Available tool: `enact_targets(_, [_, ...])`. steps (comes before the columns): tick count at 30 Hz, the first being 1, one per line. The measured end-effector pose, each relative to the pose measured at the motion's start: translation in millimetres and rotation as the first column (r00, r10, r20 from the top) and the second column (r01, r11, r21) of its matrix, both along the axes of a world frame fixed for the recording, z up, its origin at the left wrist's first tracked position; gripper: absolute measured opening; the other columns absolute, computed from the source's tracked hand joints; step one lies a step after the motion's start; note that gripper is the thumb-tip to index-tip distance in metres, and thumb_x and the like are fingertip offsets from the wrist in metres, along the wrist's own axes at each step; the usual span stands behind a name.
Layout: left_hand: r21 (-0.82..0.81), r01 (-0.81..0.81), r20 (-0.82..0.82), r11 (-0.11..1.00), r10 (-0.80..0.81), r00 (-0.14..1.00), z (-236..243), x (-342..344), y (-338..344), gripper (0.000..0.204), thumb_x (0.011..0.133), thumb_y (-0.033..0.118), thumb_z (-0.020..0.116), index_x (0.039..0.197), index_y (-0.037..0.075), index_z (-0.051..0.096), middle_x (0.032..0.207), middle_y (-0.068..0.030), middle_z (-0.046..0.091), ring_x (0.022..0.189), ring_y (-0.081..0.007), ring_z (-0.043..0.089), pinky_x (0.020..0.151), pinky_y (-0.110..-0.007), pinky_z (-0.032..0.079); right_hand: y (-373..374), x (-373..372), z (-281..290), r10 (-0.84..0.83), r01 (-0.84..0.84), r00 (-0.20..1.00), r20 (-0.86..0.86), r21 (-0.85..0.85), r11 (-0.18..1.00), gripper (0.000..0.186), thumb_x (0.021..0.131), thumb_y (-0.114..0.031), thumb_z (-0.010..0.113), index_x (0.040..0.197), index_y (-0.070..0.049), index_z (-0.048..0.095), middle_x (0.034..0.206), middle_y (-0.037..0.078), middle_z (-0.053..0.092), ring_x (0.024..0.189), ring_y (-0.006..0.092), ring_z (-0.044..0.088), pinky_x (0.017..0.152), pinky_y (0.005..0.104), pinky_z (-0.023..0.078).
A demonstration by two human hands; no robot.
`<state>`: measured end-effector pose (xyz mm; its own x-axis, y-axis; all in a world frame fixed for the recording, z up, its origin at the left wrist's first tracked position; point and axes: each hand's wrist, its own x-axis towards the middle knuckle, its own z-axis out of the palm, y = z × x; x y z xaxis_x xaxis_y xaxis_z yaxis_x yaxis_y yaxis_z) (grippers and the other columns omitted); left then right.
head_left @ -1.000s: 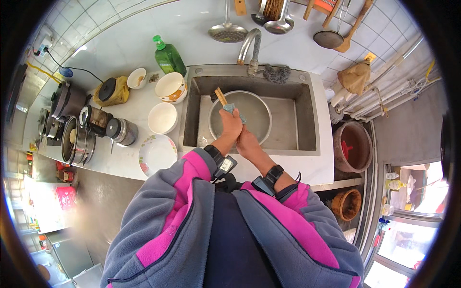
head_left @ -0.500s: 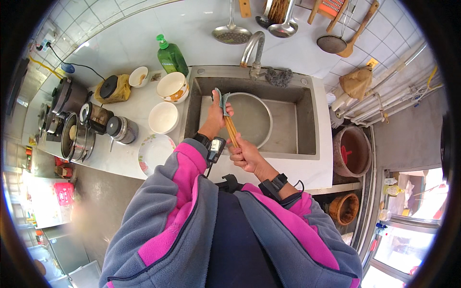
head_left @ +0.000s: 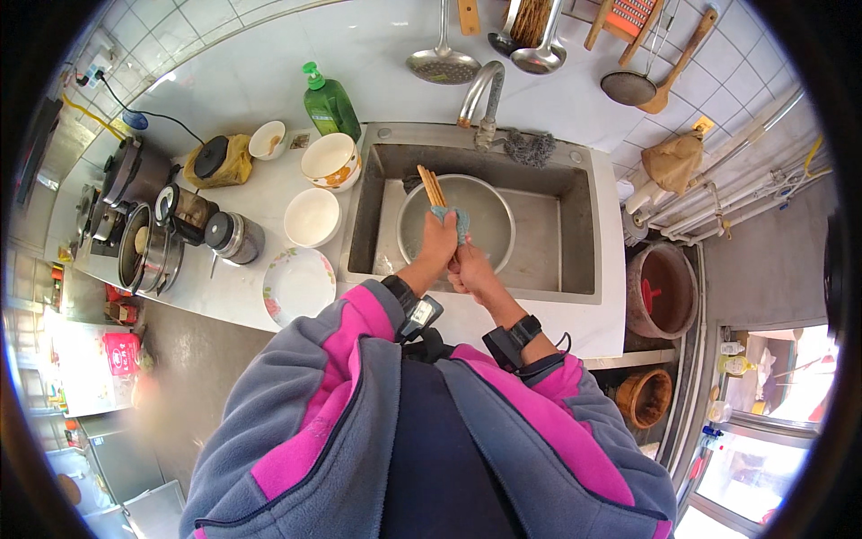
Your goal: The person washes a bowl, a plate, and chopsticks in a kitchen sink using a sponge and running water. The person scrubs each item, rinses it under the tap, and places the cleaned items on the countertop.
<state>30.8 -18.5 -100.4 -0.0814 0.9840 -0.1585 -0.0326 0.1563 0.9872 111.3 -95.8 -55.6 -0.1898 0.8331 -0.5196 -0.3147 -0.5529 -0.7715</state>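
Wooden chopsticks (head_left: 431, 186) held bunched over the steel sink (head_left: 575, 216), above a round metal basin (head_left: 492, 208): left hand (head_left: 437, 244) closed round their lower ends w/ a teal cloth (head_left: 452, 218), right hand (head_left: 470, 269) closed just beside, touching. Long axis runs away from the person, tips toward the faucet (head_left: 480, 94). Scrubbing looks mid-way; bowls (head_left: 312, 216) & plate (head_left: 298, 283) wait on the counter

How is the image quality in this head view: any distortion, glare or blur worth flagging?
Head view: strong fisheye bending, the sink edges curve; a black rim surrounds the picture; overexposed glare at the window, lower right; the lower-left floor area looks soft; both hands, left hand and right hand, stay sharp.
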Motion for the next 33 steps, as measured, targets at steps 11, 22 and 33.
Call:
enact_targets(11, [-0.276,0.091,0.458,0.957,0.048,0.887,44.6,-22.5,51.2,0.037,0.094,0.036,0.046,0.087,0.0,0.051,0.066,-0.0094,0.052,0.053,-0.021,0.054,0.043,-0.037,0.046,-27.7,16.0,17.4,0.047,-0.098,0.917,-0.395,-0.11,0.989,0.031,0.096,-0.041,0.042,0.089,-0.011,0.044,0.059,-0.006,0.033,0.043,0.0032,0.025,0.035,0.0197,0.016])
enact_targets(22, [-0.145,0.106,0.117,0.984,-0.09,0.989,25.5,-5.1,-2.8,0.028,0.093,0.028,0.052,0.096,0.0,0.053,0.072,-0.007,0.056,0.053,-0.0178,0.053,0.04,-0.032,0.042,-5.5,12.6,-3.2,-0.014,0.015,0.974,-0.227,0.002,1.0,0.026,0.097,-0.034,0.045,0.087,-0.01,0.045,0.061,-0.004,0.038,0.043,0.0048,0.028,0.035,0.0206,0.019])
enact_targets(33, [-0.101,-0.048,0.21,0.994,0.068,0.975,34.6,-13.7,13.6,0.029,0.089,0.025,0.057,0.08,-0.002,0.058,0.07,-0.0062,0.059,0.064,-0.0159,0.055,0.057,-0.034,0.043,-14.8,12.2,12.1,0.019,-0.023,0.988,-0.154,-0.023,0.999,0.038,0.096,-0.045,0.041,0.093,-0.008,0.048,0.057,-0.006,0.031,0.042,0.0021,0.022,0.035,0.0191,0.017])
